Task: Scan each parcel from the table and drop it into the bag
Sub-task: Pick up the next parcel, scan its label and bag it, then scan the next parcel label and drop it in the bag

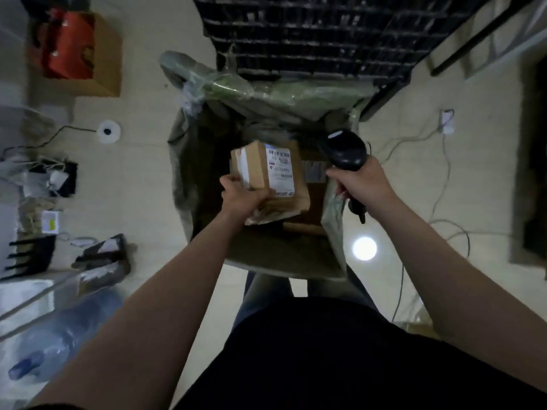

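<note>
My left hand (241,196) grips a small brown cardboard parcel (260,170) with a white barcode label facing up. I hold it over the mouth of a large greenish woven bag (189,161) standing open on the floor in front of me. Inside the bag, under the held parcel, lie other brown parcels (313,199). My right hand (359,182) grips the handle of a black barcode scanner (344,149), whose head sits just right of the parcel, at about the label's height.
A black wire rack (310,34) stands behind the bag. On the left are a cardboard box with a red item (74,51), a tape roll (109,131), dark parcels (100,255) and a table edge (26,291). Cables (444,161) trail across the floor on the right.
</note>
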